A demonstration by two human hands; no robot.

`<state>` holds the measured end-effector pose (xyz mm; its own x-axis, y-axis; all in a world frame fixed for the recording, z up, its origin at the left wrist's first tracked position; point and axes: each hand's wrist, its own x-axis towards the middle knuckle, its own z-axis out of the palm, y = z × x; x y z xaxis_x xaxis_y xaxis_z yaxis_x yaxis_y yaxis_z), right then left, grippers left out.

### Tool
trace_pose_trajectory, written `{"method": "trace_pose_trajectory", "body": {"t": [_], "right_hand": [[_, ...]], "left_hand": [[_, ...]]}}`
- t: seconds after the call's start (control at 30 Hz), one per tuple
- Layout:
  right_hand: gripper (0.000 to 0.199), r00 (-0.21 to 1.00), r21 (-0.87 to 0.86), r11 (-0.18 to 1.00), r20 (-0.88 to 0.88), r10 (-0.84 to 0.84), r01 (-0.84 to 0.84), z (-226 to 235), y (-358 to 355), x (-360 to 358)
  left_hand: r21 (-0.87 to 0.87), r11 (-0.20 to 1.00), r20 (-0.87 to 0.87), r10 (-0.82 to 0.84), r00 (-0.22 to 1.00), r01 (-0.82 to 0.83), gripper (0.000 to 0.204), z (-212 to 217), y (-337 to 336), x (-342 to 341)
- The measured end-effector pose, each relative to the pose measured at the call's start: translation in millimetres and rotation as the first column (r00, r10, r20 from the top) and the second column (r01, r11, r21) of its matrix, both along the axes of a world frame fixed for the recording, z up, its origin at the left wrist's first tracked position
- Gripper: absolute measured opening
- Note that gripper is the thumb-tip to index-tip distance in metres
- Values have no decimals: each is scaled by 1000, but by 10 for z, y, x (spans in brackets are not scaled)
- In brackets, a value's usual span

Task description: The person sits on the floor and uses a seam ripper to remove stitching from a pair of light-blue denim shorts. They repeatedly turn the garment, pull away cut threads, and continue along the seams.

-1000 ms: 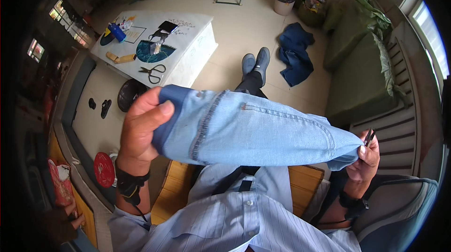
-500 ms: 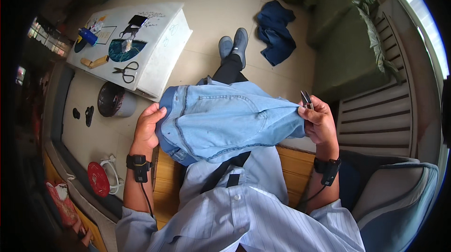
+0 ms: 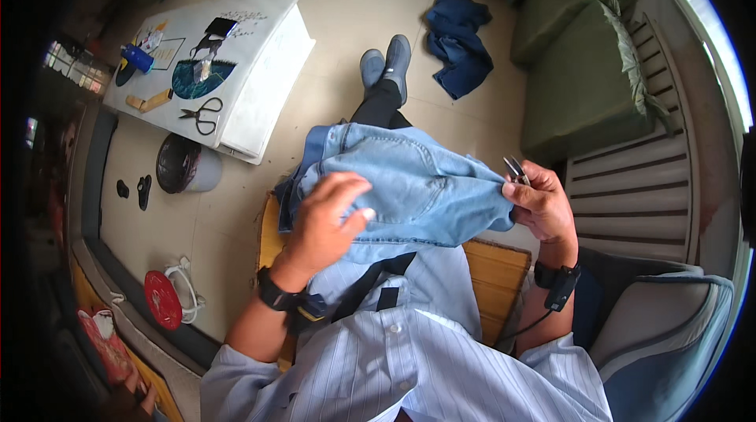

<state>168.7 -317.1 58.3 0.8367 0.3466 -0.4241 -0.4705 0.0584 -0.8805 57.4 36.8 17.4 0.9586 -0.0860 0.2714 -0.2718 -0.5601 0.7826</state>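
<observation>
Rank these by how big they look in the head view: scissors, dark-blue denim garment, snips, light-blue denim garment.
Light-blue denim garment
Dark-blue denim garment
Scissors
Snips, partly hidden by the right hand
The light-blue one is nearer; true garment sizes are unsure.

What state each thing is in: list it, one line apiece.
Light-blue denim garment: rumpled
Left hand: open, over this garment; contact unclear
Right hand: closed, pinching its edge
Small metal tool: in that hand, tips apart
Scissors: lying on the white table
Dark-blue denim garment: crumpled on the floor
Bin: upright, lidless
Shoes: on the feet
</observation>
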Motion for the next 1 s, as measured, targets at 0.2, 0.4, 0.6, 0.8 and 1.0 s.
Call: {"method": "trace_pose_trajectory", "body": {"t": [0.2,0.4,0.6,0.8,1.0], "right_hand": [[12,994,-182,982,102,-31,50,-69,-58,134],[15,975,-287,950,213,-62,123,-270,-67,292],[11,969,-439,891,246,-3,114,-312,-93,294],[14,979,-514,855,201,40,71,-472,-238,217],[12,931,-371,890,337,-139,267,-1088,-349,172]], "left_hand": [[237,971,-17,-39,999,42,45,-359,-244,-282],[404,899,31,-201,979,171,27,-549,-179,-497],[453,868,-49,-202,978,202,13,-688,-206,-600],[412,859,-270,-203,941,303,37,-515,-227,-581],[418,837,-280,-251,926,353,41,-577,-243,-559]]}}
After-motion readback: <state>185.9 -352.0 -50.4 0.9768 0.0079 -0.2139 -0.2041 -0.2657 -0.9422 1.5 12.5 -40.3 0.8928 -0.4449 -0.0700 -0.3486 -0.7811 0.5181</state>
